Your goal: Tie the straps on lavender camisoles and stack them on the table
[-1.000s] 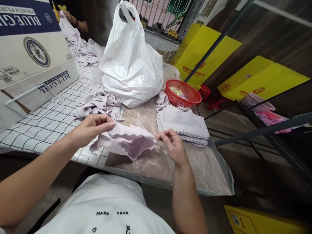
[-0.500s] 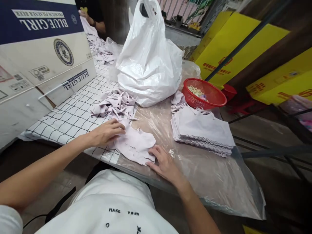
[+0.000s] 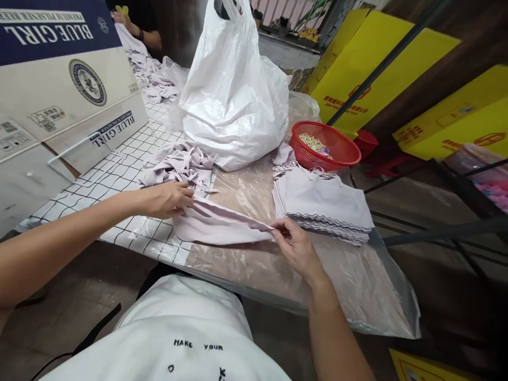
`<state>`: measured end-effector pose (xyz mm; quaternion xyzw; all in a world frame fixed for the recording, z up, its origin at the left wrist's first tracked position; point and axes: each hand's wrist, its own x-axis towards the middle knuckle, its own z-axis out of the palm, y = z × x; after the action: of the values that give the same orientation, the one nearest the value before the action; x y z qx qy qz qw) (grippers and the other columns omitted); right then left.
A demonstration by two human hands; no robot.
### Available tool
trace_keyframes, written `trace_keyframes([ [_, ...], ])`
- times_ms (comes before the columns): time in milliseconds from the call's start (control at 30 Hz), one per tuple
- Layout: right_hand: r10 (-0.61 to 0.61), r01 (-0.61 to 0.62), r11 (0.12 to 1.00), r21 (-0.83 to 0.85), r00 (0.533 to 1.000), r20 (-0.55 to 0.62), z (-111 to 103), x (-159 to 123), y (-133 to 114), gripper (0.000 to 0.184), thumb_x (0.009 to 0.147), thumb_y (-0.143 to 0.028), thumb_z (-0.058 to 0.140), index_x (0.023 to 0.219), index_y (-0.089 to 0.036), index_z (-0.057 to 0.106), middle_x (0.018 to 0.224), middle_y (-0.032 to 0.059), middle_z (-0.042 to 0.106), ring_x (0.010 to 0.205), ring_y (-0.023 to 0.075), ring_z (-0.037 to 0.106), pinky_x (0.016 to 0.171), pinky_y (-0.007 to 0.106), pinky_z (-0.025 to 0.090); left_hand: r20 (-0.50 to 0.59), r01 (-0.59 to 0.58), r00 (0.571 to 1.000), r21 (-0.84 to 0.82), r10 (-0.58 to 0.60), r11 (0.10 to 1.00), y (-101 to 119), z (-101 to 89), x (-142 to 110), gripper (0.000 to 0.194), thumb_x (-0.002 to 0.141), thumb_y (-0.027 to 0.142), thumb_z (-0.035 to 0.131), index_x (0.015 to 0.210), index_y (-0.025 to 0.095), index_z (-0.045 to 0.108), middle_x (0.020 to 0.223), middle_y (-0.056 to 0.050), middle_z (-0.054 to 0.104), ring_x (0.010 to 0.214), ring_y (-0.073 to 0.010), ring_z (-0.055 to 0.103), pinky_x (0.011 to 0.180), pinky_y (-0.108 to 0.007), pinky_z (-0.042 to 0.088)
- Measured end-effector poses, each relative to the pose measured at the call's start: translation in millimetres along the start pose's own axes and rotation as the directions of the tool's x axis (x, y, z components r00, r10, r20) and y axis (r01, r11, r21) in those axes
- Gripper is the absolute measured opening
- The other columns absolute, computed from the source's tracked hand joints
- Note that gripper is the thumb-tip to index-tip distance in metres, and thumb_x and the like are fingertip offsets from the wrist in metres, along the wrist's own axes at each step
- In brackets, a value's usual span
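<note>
A pale lilac piece of fabric [image 3: 222, 225] is stretched between my two hands, just above the table's front edge. Its upper edge runs taut and looks folded over. My left hand [image 3: 174, 200] is closed on the left end, its fingertips partly hidden. With thumb and fingers, my right hand [image 3: 291, 241] pinches the right corner. Beyond my left hand lies a loose heap of lilac fabric strips [image 3: 182, 164]. To the right of the held piece is a neat stack of lilac fabric pieces [image 3: 325, 198] with wavy front edges.
A full white plastic bag [image 3: 238, 106] stands at the back, beside a red basket [image 3: 345, 151]. A large beer carton [image 3: 71, 90] stands at left. Clear plastic covers the tabletop [image 3: 254, 275]. Another person's hand [image 3: 124, 21] holds fabric at the far left. Yellow boxes [image 3: 365, 79] stand behind at right.
The fabric lay flat under my hands; now it is lifted and stretched. My right hand has moved right and away from me, closing on the corner.
</note>
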<state>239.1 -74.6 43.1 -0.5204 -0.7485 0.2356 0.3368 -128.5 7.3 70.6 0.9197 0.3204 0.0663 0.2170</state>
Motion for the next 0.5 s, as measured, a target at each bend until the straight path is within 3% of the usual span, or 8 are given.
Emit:
trace_keyframes([
  [167, 0.048, -0.021, 0.957, 0.291, 0.995, -0.085, -27, 19, -10, 0.014, 0.088, -0.037, 0.062, 0.089, -0.024, 0.065, 0.083, -0.0004, 0.059, 0.070, 0.0135, 0.059, 0.061, 0.027, 0.054, 0.004, 0.078, 0.997, -0.212, -0.079, 0.974, 10, -47.4, -5, 0.040, 0.088, 0.058, 0.050, 0.082, 0.025, 0.073, 0.087, -0.007, 0.062, 0.086, -0.0233, 0.054, 0.084, -0.035, 0.048],
  [300, 0.022, 0.024, 0.942, 0.335, 0.991, -0.132, -52, 39, -26, 0.012, 0.082, -0.035, 0.069, 0.089, -0.025, 0.069, 0.088, -0.0001, 0.060, 0.067, 0.0113, 0.056, 0.058, 0.025, 0.054, -0.074, 0.085, 0.989, -0.420, -0.127, 0.904, 18, -76.9, -8, 0.053, 0.080, 0.070, 0.057, 0.070, 0.021, 0.072, 0.093, -0.009, 0.064, 0.092, -0.0246, 0.057, 0.085, -0.037, 0.050],
  [400, -0.071, 0.076, 0.962, 0.264, 0.997, -0.029, -67, 50, -32, 0.011, 0.084, -0.028, 0.062, 0.086, -0.025, 0.072, 0.088, 0.0016, 0.059, 0.068, 0.0118, 0.054, 0.057, 0.025, 0.051, -0.168, 0.009, 0.979, -0.522, -0.113, 0.853, 19, -88.7, -10, 0.052, 0.079, 0.068, 0.063, 0.064, 0.018, 0.070, 0.096, -0.010, 0.065, 0.092, -0.0246, 0.059, 0.083, -0.037, 0.050],
  [500, -0.103, 0.080, 0.984, 0.159, 0.985, 0.141, -75, 58, -34, 0.019, 0.084, -0.022, 0.055, 0.091, -0.023, 0.073, 0.085, 0.0017, 0.055, 0.069, 0.0120, 0.054, 0.059, 0.025, 0.050, -0.118, -0.016, 0.991, -0.562, -0.061, 0.827, 14, -93.3, -11, 0.048, 0.078, 0.064, 0.067, 0.068, 0.017, 0.072, 0.087, -0.010, 0.065, 0.082, -0.0222, 0.060, 0.076, -0.034, 0.051],
])
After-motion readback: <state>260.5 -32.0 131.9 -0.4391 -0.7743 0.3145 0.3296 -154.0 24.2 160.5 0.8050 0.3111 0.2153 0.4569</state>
